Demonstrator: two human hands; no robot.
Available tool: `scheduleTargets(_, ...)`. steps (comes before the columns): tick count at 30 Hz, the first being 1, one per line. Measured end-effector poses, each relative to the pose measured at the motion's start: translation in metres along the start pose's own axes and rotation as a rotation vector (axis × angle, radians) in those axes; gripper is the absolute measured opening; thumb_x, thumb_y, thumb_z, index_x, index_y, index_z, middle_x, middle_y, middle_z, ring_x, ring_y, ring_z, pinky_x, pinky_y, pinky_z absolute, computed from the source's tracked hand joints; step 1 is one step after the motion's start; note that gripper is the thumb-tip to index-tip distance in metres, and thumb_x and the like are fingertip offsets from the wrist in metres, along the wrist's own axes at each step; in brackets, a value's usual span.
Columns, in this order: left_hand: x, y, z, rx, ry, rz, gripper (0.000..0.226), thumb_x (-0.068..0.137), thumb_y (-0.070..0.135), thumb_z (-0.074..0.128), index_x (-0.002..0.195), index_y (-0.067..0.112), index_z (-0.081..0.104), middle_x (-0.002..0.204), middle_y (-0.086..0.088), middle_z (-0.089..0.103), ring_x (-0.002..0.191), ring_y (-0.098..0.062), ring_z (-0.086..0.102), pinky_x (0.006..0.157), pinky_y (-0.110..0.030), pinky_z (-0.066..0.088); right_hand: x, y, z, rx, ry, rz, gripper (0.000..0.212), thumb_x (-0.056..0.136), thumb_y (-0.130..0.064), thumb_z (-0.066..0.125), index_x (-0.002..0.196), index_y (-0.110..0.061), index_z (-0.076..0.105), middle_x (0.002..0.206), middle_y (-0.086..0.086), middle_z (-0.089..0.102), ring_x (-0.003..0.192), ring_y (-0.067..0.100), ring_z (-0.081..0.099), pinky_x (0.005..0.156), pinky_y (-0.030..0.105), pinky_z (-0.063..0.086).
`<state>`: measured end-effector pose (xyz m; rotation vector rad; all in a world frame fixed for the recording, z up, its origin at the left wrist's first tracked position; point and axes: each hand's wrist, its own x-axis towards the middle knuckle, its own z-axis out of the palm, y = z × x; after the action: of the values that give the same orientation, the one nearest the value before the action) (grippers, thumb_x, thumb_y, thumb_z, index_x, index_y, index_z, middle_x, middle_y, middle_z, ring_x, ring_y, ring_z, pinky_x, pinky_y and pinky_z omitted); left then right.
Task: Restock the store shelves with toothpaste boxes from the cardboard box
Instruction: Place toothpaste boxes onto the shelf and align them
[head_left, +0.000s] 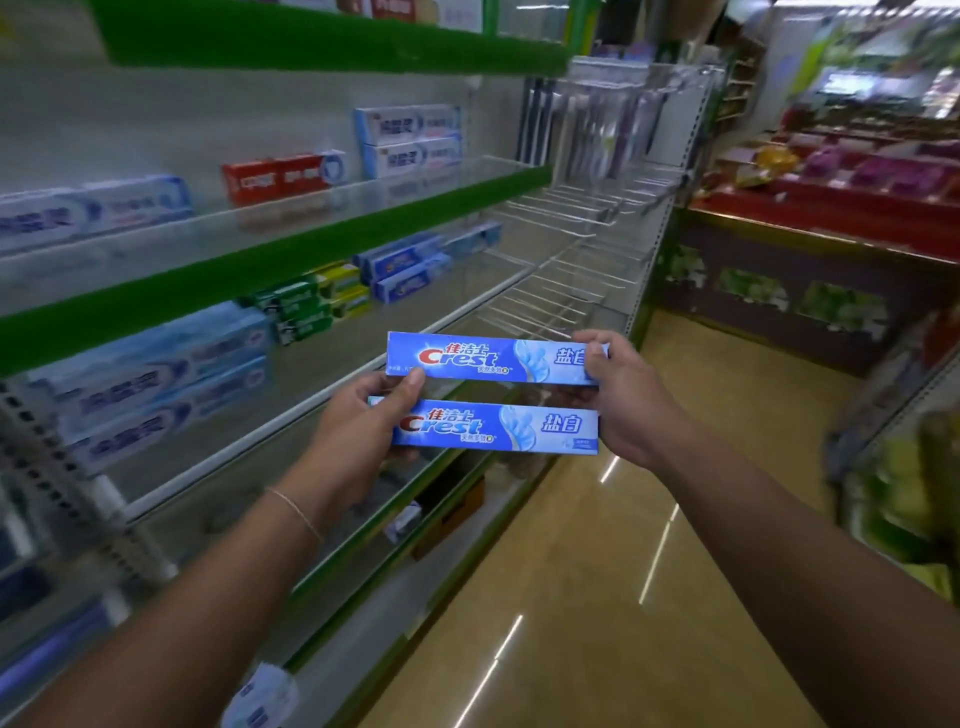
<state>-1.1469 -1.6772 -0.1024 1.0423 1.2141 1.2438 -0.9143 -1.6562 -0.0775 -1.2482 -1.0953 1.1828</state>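
Note:
Two blue Crest toothpaste boxes are held level in front of the shelves. My right hand (621, 395) grips the right end of the upper box (483, 357), its thumb on the front face. My left hand (358, 431) holds the left end of the lower box (488, 427), with the thumb reaching up to the upper box's bottom edge. The right end of the lower box lies against my right palm. Both boxes hover over the front edge of the glass shelf (291, 410). The cardboard box is out of sight.
Green-edged glass shelves on the left carry blue, red and green toothpaste boxes (291, 176). Bare wire hooks (561, 260) and hanging toothbrushes lie further along. A brown carton (452, 514) sits on a low shelf. The tan aisle floor (649, 519) runs right, with a red produce stand beyond.

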Motion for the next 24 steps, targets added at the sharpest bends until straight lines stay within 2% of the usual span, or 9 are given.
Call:
scheduleTargets(2, 0.024, 0.002, 0.011, -0.012, -0.016, 0.008, 0.029, 0.093, 0.033, 0.061, 0.111, 0.011, 0.065, 0.085, -0.011, 0.073, 0.065, -0.015, 0.068, 0.046, -0.023, 0.05, 0.023, -0.002, -0.007, -0.011, 0.017, 0.011, 0.02, 0.108, -0.025, 0.035, 0.1, -0.025, 0.053, 0.108, 0.013, 0.06, 0.082, 0.031, 0.06, 0.078, 0.048, 0.052)
scheduleTargets(5, 0.062, 0.009, 0.021, -0.037, -0.023, 0.006, 0.024, 0.093, 0.034, 0.061, 0.104, 0.013, 0.065, 0.075, -0.003, 0.073, 0.059, -0.011, 0.066, 0.043, -0.022, 0.048, 0.061, -0.009, -0.01, -0.017, 0.04, 0.013, 0.021, 0.108, -0.023, 0.035, 0.1, -0.024, 0.054, 0.103, 0.009, 0.062, 0.08, 0.027, 0.064, 0.073, 0.046, 0.055)
scheduleTargets(10, 0.126, 0.029, 0.026, -0.065, 0.002, 0.034, 0.02, 0.092, 0.033, 0.063, 0.093, 0.013, 0.064, 0.073, -0.001, 0.073, 0.057, -0.01, 0.066, 0.041, -0.021, 0.048, 0.124, -0.023, -0.005, -0.107, 0.031, -0.02, 0.022, 0.107, -0.021, 0.037, 0.1, -0.023, 0.057, 0.106, 0.01, 0.063, 0.086, 0.026, 0.066, 0.086, 0.056, 0.054)
scheduleTargets(13, 0.157, 0.038, 0.026, -0.078, 0.003, 0.068, 0.016, 0.092, 0.03, 0.063, 0.088, 0.015, 0.064, 0.073, -0.002, 0.071, 0.056, -0.01, 0.064, 0.04, -0.02, 0.047, 0.158, -0.031, -0.003, -0.152, 0.017, -0.072, 0.022, 0.107, -0.021, 0.039, 0.099, -0.025, 0.059, 0.1, 0.005, 0.066, 0.073, 0.015, 0.07, 0.075, 0.045, 0.059)
scheduleTargets(15, 0.173, 0.041, 0.026, -0.076, 0.011, 0.085, 0.018, 0.092, 0.032, 0.063, 0.092, 0.014, 0.065, 0.078, -0.004, 0.071, 0.058, -0.011, 0.066, 0.04, -0.021, 0.047, 0.176, -0.038, -0.002, -0.176, -0.009, -0.094, 0.021, 0.107, -0.021, 0.039, 0.099, -0.025, 0.059, 0.095, 0.002, 0.066, 0.067, 0.007, 0.069, 0.064, 0.035, 0.058)
scheduleTargets(17, 0.187, 0.045, 0.027, -0.075, 0.024, 0.093, 0.02, 0.091, 0.034, 0.064, 0.095, 0.014, 0.066, 0.08, -0.004, 0.073, 0.06, -0.011, 0.067, 0.041, -0.022, 0.047, 0.193, -0.045, -0.002, -0.189, -0.043, -0.101, 0.02, 0.106, -0.022, 0.04, 0.099, -0.023, 0.059, 0.092, 0.001, 0.066, 0.065, 0.007, 0.068, 0.06, 0.033, 0.057)
scheduleTargets(21, 0.21, 0.053, 0.033, -0.105, 0.058, 0.097, 0.028, 0.091, 0.034, 0.064, 0.105, 0.009, 0.065, 0.086, -0.008, 0.074, 0.063, -0.015, 0.068, 0.042, -0.022, 0.047, 0.229, -0.051, -0.003, -0.124, -0.101, -0.114, 0.018, 0.104, -0.019, 0.046, 0.098, -0.02, 0.063, 0.095, 0.006, 0.067, 0.074, 0.018, 0.067, 0.069, 0.038, 0.059)
scheduleTargets(24, 0.226, 0.054, 0.038, -0.109, 0.105, 0.118, 0.03, 0.091, 0.034, 0.064, 0.106, 0.007, 0.064, 0.087, -0.009, 0.074, 0.063, -0.015, 0.068, 0.042, -0.022, 0.047, 0.258, -0.047, -0.007, -0.087, -0.152, -0.143, 0.017, 0.102, -0.015, 0.051, 0.098, -0.019, 0.067, 0.096, 0.009, 0.069, 0.075, 0.018, 0.067, 0.073, 0.037, 0.058)
